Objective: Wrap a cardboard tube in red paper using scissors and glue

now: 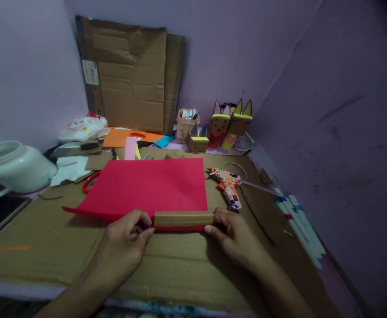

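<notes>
A sheet of red paper (157,185) lies over the cardboard-covered table, its left corner curling up. Along its near edge runs a narrow folded cardboard strip (184,219), with a line of red paper showing beneath it. My left hand (127,240) pinches at the strip's left end, thumb at the front and fingers curled behind. At the other end, my right hand (235,234) grips strip and paper between thumb and fingers. Just beyond the right hand lies a flower-patterned glue gun (228,183). The red handle of scissors (89,182) pokes out from under the paper's left side.
Cardboard sheets (130,79) lean on the back wall. Cardboard animal figures (231,123) and a holder of markers (187,123) stand at the back. A white pot (17,165) and dark flat device (3,216) sit left; white markers (301,229) lie right.
</notes>
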Available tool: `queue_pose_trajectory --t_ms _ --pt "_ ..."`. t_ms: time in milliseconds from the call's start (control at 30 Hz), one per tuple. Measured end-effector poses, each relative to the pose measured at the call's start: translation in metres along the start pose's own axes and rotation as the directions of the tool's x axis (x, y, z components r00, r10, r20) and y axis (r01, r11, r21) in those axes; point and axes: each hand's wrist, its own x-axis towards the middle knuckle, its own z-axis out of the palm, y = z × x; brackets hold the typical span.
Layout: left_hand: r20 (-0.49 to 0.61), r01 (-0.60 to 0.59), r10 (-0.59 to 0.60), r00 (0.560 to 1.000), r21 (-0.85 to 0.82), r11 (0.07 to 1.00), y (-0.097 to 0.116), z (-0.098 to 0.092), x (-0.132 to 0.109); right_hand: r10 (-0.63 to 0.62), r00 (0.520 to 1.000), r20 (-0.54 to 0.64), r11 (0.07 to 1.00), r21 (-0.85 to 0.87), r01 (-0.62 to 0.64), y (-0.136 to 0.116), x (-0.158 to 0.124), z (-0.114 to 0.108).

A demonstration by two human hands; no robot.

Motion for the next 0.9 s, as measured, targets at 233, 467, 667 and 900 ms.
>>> queue_pose_trajectory --t_ms 233,467,667,900 --pt "-0.017 0.011 -0.011 1.000 0.007 1.000 -0.006 0.001 0.001 -0.043 0.999 -0.013 0.995 -0.091 0.042 -0.004 -0.002 -0.001" --pt "-0.060 -0.053 0.055 0.997 0.047 0.998 -0.017 0.002 -0.002 -0.069 0.997 -0.026 0.994 -0.091 0.066 -0.003 -0.003 0.000" --pt "-0.108 -0.043 0.048 0.993 0.047 0.998 -0.010 0.004 0.000 -0.074 0.997 -0.025 0.992 -0.101 0.071 -0.005 -0.004 -0.001" --pt "-0.060 0.107 -0.113 0.992 -0.091 0.990 0.018 -0.002 0.009 -0.088 0.996 -0.003 0.994 -0.070 0.088 -0.005 -0.005 -0.002"
